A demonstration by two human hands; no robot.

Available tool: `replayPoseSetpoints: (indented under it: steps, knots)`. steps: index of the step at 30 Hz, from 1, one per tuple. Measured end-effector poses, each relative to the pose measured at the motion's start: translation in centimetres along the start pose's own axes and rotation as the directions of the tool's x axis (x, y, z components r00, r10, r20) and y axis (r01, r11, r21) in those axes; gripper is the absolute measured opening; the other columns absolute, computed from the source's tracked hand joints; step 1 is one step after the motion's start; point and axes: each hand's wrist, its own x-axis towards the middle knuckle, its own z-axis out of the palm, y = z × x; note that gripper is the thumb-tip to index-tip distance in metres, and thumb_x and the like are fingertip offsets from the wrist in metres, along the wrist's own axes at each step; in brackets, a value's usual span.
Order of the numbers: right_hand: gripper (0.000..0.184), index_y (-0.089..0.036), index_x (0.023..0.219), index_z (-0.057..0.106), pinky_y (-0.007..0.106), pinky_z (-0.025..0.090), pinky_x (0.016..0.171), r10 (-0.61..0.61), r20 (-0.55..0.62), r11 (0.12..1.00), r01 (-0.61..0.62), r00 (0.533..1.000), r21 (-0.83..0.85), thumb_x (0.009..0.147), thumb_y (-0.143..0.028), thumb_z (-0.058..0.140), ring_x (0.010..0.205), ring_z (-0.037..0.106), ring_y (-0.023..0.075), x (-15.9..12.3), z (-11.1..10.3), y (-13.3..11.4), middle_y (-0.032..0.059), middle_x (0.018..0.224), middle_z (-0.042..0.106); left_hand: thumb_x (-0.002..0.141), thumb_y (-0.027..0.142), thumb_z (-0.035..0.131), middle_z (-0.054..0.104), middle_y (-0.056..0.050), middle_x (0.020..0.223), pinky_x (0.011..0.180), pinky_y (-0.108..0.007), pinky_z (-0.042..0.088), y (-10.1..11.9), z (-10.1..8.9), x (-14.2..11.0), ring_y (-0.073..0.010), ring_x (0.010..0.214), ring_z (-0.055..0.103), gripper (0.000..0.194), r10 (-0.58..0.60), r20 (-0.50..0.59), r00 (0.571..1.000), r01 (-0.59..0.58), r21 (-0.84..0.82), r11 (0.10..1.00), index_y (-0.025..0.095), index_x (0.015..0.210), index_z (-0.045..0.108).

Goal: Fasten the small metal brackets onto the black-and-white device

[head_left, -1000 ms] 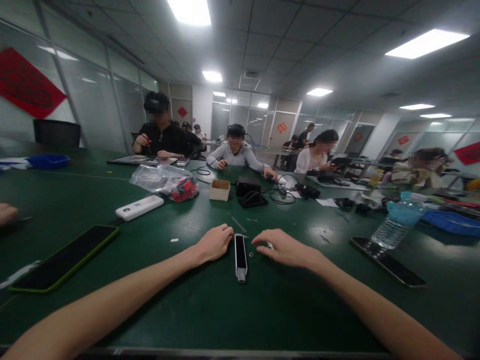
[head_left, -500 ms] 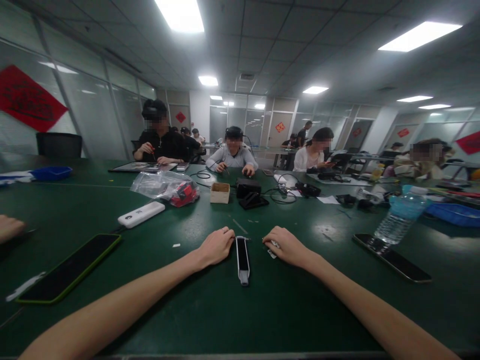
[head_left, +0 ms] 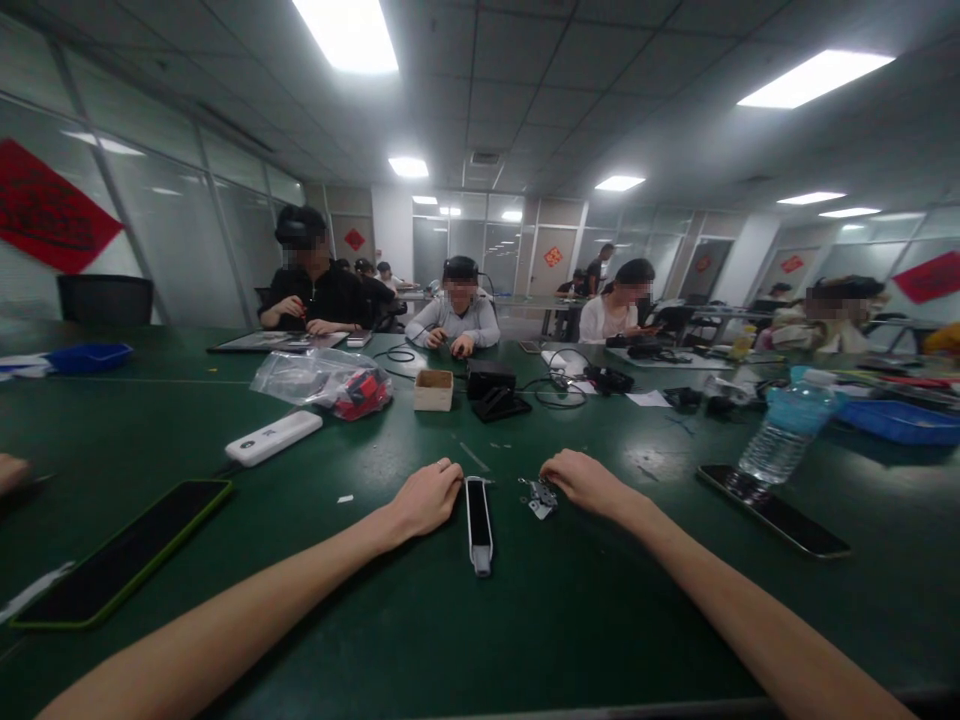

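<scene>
On the green table in front of me lies a slim device (head_left: 478, 528) with a white frame and a dark inner strip, its grey end towards me. My left hand (head_left: 427, 498) rests just left of its far end, fingers curled and pressed together; what they hold, if anything, is hidden. To the right of the device sits a small heap of metal parts (head_left: 541, 499). My right hand (head_left: 589, 482) is at the right edge of this heap, its fingers bent down and closed at the tips. Whether a part is between them I cannot make out.
A phone in a green-edged case (head_left: 124, 555) and a white power bank (head_left: 274, 438) lie left. Ahead are a plastic bag (head_left: 300, 378), a small box (head_left: 433, 390) and a black stand (head_left: 501, 402). Rightward, a water bottle (head_left: 784, 430) stands by another phone (head_left: 776, 512). Several people sit around.
My right hand has drawn slightly right, uncovering the heap of small metal parts that was mostly under its fingers. My left hand stays by the device. The view has shifted a little.
</scene>
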Motion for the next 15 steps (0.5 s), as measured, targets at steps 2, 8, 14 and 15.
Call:
replayPoseSetpoints:
  steps: [2, 8, 14, 15]
  knots:
    - [0.024, -0.02, 0.096, 0.065, 0.031, 0.042, 0.079, 0.0, -0.016, 0.999, 0.0, 1.0, -0.045, 0.087, -0.018, 0.043, 0.091, 0.055, 0.0207, 0.0, -0.1, 0.0, 0.0077, 0.093, 0.064, 0.093, 0.026, 0.03, 0.054, -0.006, 0.094, 0.07, -0.028, 0.043, 0.0, 0.0, 0.0, -0.0165, 0.08, 0.054, 0.023, 0.004, -0.007, 1.0, -0.004, -0.002, 1.0, 0.018, 0.094, 0.052]
    - [0.023, -0.019, 0.097, 0.065, 0.032, 0.041, 0.079, 0.0, -0.051, 0.996, -0.005, 0.999, -0.089, 0.086, -0.017, 0.045, 0.09, 0.055, 0.0216, -0.4, -1.8, -0.2, 0.0085, 0.094, 0.064, 0.092, 0.027, 0.03, 0.054, -0.006, 0.093, 0.07, -0.028, 0.043, -0.2, 0.3, 0.1, -0.017, 0.079, 0.054, 0.023, 0.013, -0.02, 1.0, -0.013, -0.003, 1.0, 0.019, 0.094, 0.051]
    - [0.021, -0.021, 0.094, 0.067, 0.032, 0.042, 0.077, -0.044, 0.049, 0.996, 0.048, 0.998, -0.078, 0.085, -0.023, 0.049, 0.088, 0.056, 0.0223, -0.6, -1.6, -0.4, 0.008, 0.093, 0.063, 0.092, 0.027, 0.03, 0.054, -0.006, 0.093, 0.069, -0.028, 0.043, -0.1, 0.1, 0.0, -0.017, 0.079, 0.054, 0.023, 0.019, -0.017, 1.0, -0.019, -0.008, 1.0, 0.018, 0.094, 0.051]
    - [0.02, -0.021, 0.093, 0.068, 0.031, 0.042, 0.076, -0.037, 0.063, 0.995, 0.042, 0.997, -0.086, 0.084, -0.023, 0.05, 0.088, 0.056, 0.0224, -0.6, -1.5, -0.3, 0.0083, 0.092, 0.063, 0.092, 0.027, 0.03, 0.054, -0.006, 0.093, 0.069, -0.028, 0.043, -0.2, 0.1, 0.0, -0.0171, 0.079, 0.054, 0.023, 0.021, -0.017, 1.0, -0.021, -0.007, 1.0, 0.018, 0.094, 0.051]
